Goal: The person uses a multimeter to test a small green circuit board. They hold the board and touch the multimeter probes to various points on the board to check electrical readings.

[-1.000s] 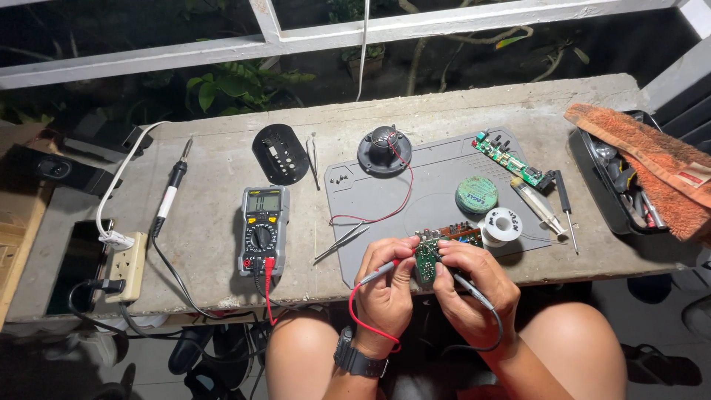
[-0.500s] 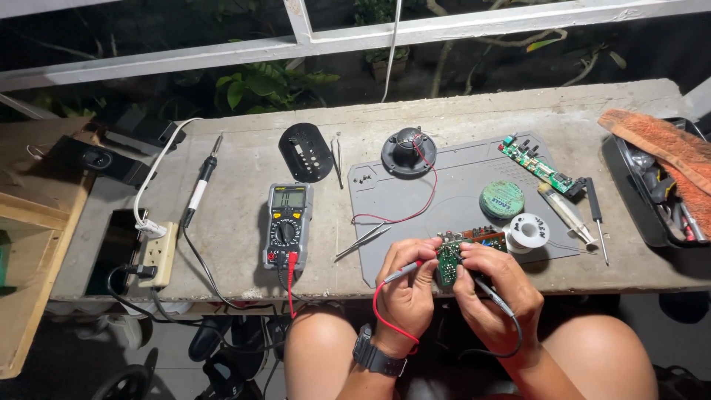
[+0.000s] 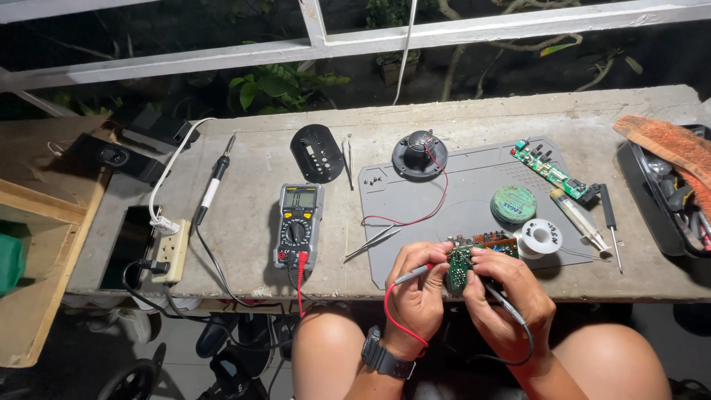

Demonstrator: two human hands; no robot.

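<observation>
My left hand (image 3: 417,296) grips a test probe with a red lead (image 3: 398,317), its tip touching a small green circuit board (image 3: 459,270). My right hand (image 3: 506,296) pinches that board and also holds the black-lead probe (image 3: 511,315) running down past my wrist. Both hands hover at the near edge of the concrete bench, over the grey work mat (image 3: 459,192). The leads run to a grey digital multimeter (image 3: 298,224) lying to the left. A watch sits on my left wrist.
On the mat lie tweezers (image 3: 372,242), a round speaker (image 3: 419,153), a green solder tin (image 3: 513,204), a solder spool (image 3: 539,238), a long green board (image 3: 548,170) and a screwdriver (image 3: 610,218). A soldering iron (image 3: 212,185) and power strip (image 3: 171,248) sit left; a tool tray (image 3: 659,200) right.
The view has shifted, so the bench slides right in frame. My hands stay together on the board with the probes, barely moving.
</observation>
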